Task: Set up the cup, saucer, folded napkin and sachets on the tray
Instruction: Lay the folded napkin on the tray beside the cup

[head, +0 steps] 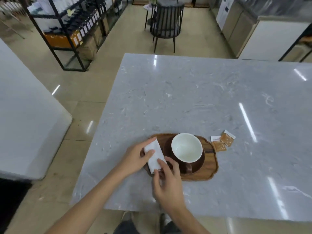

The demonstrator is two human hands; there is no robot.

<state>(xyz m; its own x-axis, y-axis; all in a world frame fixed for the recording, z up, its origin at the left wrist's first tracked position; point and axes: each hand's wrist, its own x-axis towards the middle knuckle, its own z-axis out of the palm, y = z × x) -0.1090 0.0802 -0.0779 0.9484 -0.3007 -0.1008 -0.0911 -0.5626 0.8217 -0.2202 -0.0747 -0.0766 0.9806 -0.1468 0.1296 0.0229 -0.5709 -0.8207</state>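
Observation:
A wooden tray [210, 164] lies near the front edge of the grey marble table. On it sits a brown saucer [200, 164] carrying a brown cup [186, 147] with a white inside, handle toward me. A white folded napkin [155, 153] rests on the tray's left part. My left hand [135, 157] pinches its left side, thumb on top. My right hand [166, 181] holds its near end between thumb and fingers. Two brown-and-white sachets [222, 141] lie on the table just right of the tray.
The marble table [219, 98] stretches far back and right. A black chair [166, 22] stands beyond its far edge. Black shelving [70, 31] with goods fills the upper left. A white counter [25, 124] stands to the left across a floor gap.

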